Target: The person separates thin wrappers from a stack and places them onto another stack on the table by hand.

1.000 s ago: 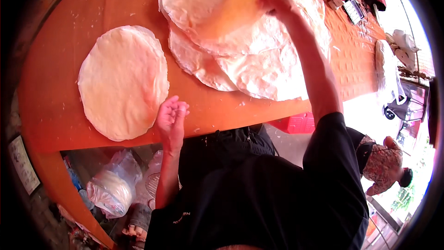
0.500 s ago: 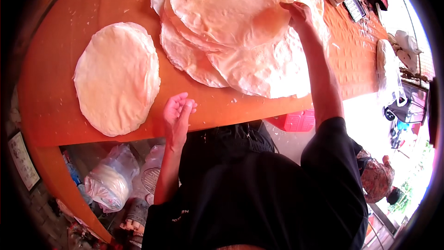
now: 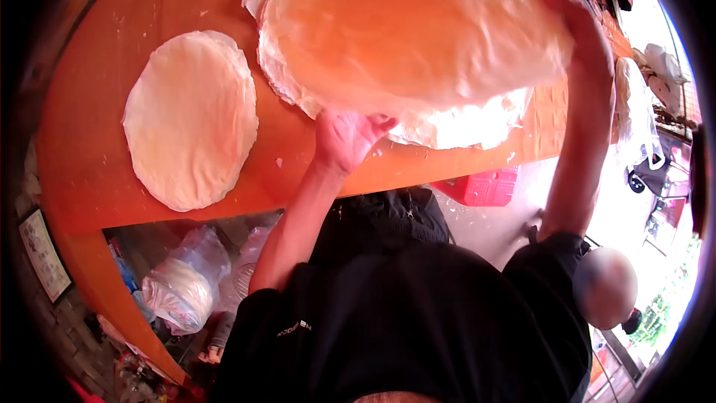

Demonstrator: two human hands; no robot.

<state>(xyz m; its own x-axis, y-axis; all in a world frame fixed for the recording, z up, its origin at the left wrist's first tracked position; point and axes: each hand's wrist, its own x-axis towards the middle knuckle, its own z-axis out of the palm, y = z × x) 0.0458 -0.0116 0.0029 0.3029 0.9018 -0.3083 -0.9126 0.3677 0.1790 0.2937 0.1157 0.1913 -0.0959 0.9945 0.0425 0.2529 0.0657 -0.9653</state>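
Note:
A large, thin, round flatbread sheet [image 3: 418, 30] is lifted above a stack of similar flatbreads [image 3: 462, 127] and blurred by motion. My right hand [image 3: 570, 15] is closed on its right edge; motion smears the fingertips. My left hand [image 3: 347, 138] is at the sheet's near edge, palm up and thumb stretched out, while its other fingers are mostly hidden under the sheet. On the left, a smaller pile of round flatbreads [image 3: 190, 123] lies flat on the orange table [image 3: 82, 142], apart from both hands.
Below the table's front edge are a red plastic basket or stool [image 3: 492, 186] and filled clear plastic bags [image 3: 183, 291]. A white plastic bag [image 3: 632, 112] hangs by the right end. Another person [image 3: 605, 287] is at the far right. Crumbs dot the tabletop.
My right hand has moved right, raising the top flatbread off the stack. My left hand has moved right and up from the table's front edge to beneath the sheet's near edge.

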